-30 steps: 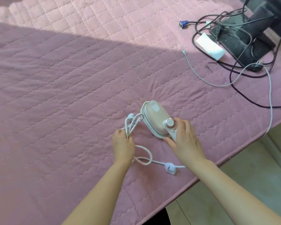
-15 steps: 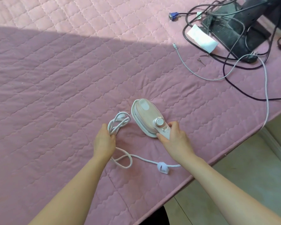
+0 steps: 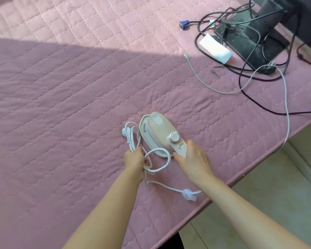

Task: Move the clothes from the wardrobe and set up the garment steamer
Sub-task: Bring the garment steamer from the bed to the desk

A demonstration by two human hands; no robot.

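Observation:
A small pink and white garment steamer (image 3: 159,134) with a silver dial lies on the pink quilted bed cover (image 3: 65,108) near the bed's right edge. My right hand (image 3: 193,161) grips its handle end. My left hand (image 3: 135,159) holds a bundle of the steamer's white cord (image 3: 160,159), with the plug (image 3: 127,134) lying just left of the steamer. More cord trails toward me past a white tie (image 3: 188,194). No clothes are in view.
A dark monitor stand (image 3: 255,40) with tangled black and grey cables (image 3: 241,87), a blue connector (image 3: 184,25) and a white paper (image 3: 215,48) lies at the far right of the bed. Beige floor (image 3: 269,198) is on the right.
My left hand has drawn the cord bundle back in toward the steamer, and a loop now lies between my hands. My right hand stays on the handle.

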